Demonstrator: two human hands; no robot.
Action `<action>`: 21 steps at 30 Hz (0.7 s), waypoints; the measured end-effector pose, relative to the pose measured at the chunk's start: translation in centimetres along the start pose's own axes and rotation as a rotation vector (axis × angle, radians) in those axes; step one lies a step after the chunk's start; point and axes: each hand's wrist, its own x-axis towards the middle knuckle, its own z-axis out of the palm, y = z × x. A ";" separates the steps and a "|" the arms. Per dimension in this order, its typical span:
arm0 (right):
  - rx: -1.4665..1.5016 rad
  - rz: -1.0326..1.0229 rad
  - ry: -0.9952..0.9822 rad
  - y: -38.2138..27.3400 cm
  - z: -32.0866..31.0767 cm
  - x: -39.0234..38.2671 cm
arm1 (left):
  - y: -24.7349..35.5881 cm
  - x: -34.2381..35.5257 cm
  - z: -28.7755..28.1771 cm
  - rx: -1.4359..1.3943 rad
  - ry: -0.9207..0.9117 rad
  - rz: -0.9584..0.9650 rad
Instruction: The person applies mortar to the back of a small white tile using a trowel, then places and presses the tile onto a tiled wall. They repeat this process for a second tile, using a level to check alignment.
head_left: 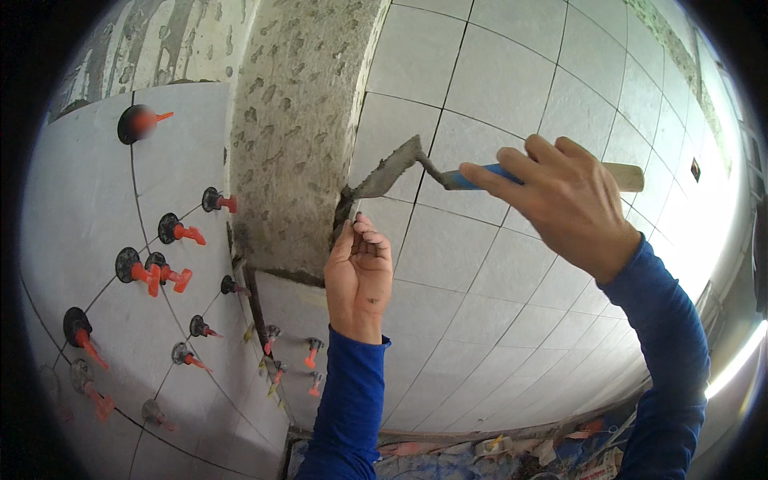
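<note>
My right hand [564,200] is wrapped round the blue and wooden handle of a pointing trowel [390,170]. Grey mortar coats the trowel's blade, whose left end meets the bare mortar strip [290,152] at the edge of the tiled wall. Just below the blade, my left hand [360,268] is raised palm toward me, its fingers curled and the thumb close to the fingertips. Whatever is in that pinch, if anything, is too small to tell. Dark wet mortar [342,212] clings to the edge beside the left fingertips.
Grey wall tiles [472,72] spread to the right. On the left tiled wall, several red-handled tile levelers [144,272] with black discs stick out from the joints. More levelers [312,352] stand low in the corner. Rubble and crumpled material [496,448] lie along the bottom.
</note>
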 end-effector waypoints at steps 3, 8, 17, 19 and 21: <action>-0.016 0.088 -0.109 0.8 -0.7 -0.4 | 0.2 -0.1 0.2 0.016 0.005 -0.014; 0.056 0.101 0.031 0.2 0.6 0.4 | -0.2 -0.2 0.6 0.006 -0.012 -0.011; 0.413 0.539 0.089 -2.9 1.6 -7.3 | -0.1 -5.4 -0.5 1.012 0.046 0.447; 0.844 0.783 0.126 -6.9 1.9 -9.5 | -0.1 -5.5 0.3 1.664 0.102 0.996; 1.090 0.959 0.111 -11.2 1.9 -12.1 | 0.4 -4.4 2.0 2.010 -0.124 1.282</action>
